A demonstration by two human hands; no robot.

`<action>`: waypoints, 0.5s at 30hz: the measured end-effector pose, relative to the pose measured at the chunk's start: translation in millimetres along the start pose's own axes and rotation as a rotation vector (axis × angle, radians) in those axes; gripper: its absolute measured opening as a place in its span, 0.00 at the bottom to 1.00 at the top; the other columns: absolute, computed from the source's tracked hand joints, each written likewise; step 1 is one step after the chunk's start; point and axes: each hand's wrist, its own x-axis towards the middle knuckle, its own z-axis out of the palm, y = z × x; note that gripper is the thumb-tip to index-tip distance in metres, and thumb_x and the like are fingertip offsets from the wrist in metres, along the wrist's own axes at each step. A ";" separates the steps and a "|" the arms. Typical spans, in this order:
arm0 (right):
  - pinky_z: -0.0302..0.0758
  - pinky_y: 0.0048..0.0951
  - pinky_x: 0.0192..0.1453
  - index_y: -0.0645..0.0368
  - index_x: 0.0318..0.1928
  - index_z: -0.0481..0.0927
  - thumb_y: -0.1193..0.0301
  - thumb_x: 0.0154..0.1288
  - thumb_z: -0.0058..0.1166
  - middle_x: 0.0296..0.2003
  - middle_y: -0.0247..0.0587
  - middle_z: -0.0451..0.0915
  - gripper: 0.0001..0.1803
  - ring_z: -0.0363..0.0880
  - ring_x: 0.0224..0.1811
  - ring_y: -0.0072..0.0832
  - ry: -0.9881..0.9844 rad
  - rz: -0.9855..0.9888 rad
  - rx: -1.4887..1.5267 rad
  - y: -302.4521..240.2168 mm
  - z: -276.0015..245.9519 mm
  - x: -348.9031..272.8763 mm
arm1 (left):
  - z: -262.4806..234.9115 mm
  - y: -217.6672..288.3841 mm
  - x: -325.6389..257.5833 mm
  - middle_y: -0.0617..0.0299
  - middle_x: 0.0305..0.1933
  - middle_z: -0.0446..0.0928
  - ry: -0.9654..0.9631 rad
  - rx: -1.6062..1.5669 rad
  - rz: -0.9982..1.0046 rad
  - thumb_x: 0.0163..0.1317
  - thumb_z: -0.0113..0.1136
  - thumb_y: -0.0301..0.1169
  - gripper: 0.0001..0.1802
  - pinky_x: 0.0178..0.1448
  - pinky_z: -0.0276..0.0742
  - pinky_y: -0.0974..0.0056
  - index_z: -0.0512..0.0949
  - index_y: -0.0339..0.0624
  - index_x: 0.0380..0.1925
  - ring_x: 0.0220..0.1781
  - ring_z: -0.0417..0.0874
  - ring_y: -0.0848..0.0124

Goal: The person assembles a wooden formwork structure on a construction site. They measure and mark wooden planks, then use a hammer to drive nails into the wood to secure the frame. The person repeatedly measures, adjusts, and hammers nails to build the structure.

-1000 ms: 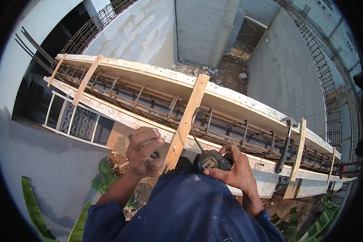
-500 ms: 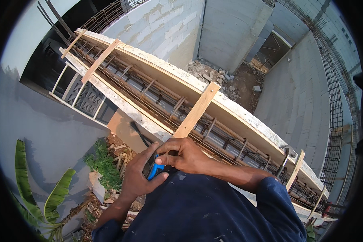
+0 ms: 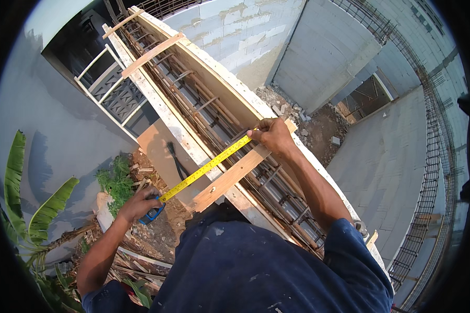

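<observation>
My left hand (image 3: 136,204) is closed round a blue and black tape measure (image 3: 150,215), out beyond the near side of a long wooden formwork. Its yellow blade (image 3: 206,167) is pulled out and runs slantwise over the trough. At the far board (image 3: 251,102), my right hand (image 3: 277,138) pinches the blade's end. Beside the blade, a wooden cross slat (image 3: 235,177) bridges both boards, with its far end close to my right hand. Under the blade lie the near board (image 3: 181,136) and a rusty rebar cage (image 3: 206,107) inside the trough.
More slats (image 3: 152,55) tie the boards farther left. A brown panel (image 3: 159,151) leans below the near board. Down left are a green bush (image 3: 115,180), banana leaves (image 3: 52,208) and wood scraps. Beyond the formwork, block walls (image 3: 240,31) surround ground with rubble (image 3: 282,104).
The hands have moved apart: left hand down and left with the tape measure, right hand up to the far board. The yellow blade now stretches between them. The view has shifted.
</observation>
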 end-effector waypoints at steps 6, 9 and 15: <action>0.79 0.42 0.47 0.54 0.44 0.89 0.51 0.58 0.66 0.36 0.47 0.84 0.22 0.84 0.41 0.42 0.092 -0.121 -0.653 9.0 -3.3 -3.1 | -0.6 8.3 26.5 0.66 0.33 0.79 -0.128 0.027 -0.054 0.57 0.64 0.33 0.16 0.39 0.73 0.69 0.82 0.38 0.45 0.32 0.76 0.77; 0.78 0.43 0.50 0.53 0.45 0.89 0.51 0.56 0.67 0.44 0.49 0.81 0.22 0.82 0.47 0.44 0.124 -0.136 -0.705 4.8 -2.5 -5.7 | 0.4 19.2 33.6 0.66 0.30 0.80 -0.161 0.035 -0.064 0.57 0.65 0.34 0.14 0.36 0.73 0.69 0.85 0.38 0.40 0.31 0.76 0.77; 0.78 0.43 0.49 0.56 0.45 0.88 0.55 0.57 0.68 0.43 0.48 0.81 0.21 0.81 0.46 0.43 0.162 -0.119 -0.638 5.4 -1.0 -5.0 | 23.6 47.4 30.7 0.68 0.25 0.79 -0.197 0.024 -0.105 0.57 0.64 0.36 0.12 0.35 0.71 0.69 0.86 0.39 0.34 0.27 0.74 0.79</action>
